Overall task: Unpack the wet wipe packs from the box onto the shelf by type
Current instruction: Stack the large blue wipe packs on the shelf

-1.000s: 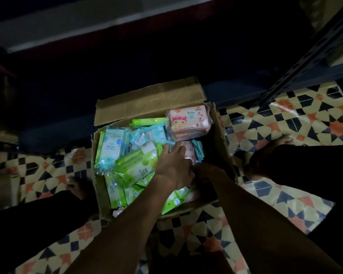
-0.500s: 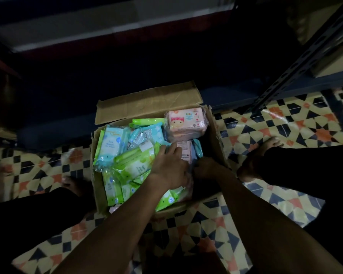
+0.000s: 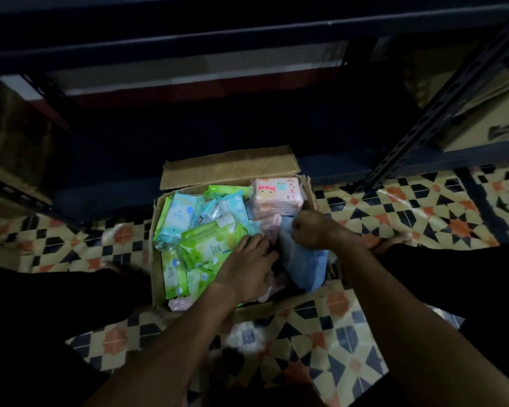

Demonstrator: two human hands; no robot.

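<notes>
- Knelt or squatted over patterned floor tiles [image 3: 329,342] in cream, orange and black, both bare forearms reaching forward from the bottom edge.
- Laid the left hand [image 3: 247,268] inside the cardboard box [image 3: 159,268], fingers fairly straight and spread over the packs near the box's middle; pinched nothing that could be made out.
- Closed the right hand [image 3: 312,227] in a curled grip round the top of a blue pack [image 3: 306,259], held upright and tilted at the right side of the box, its lower end down among the other packs.
- Kept the wet wipe packs in the box, none seen on the shelf: green packs [image 3: 206,245] heaped in the near-left and centre, touching the left fingers; light blue packs [image 3: 177,215] standing along the far-left wall, with more jumbled just right of them.
- Left a pink pack [image 3: 278,193] with a cartoon face in the far-right corner, lying on top of more pink ones, just beyond the right hand.
- Showed a pale pink pack edge [image 3: 180,304] at the near-left corner of the box.
- Stood the far flap [image 3: 229,168] of the box open, leaning back towards the shelving.
- Set the box on the floor directly before a dark metal shelf [image 3: 247,42], its lower bay too dim to read.
- Ran a perforated upright post [image 3: 441,107] diagonally at the right, with a brown carton [image 3: 482,113] behind it on the next bay.
</notes>
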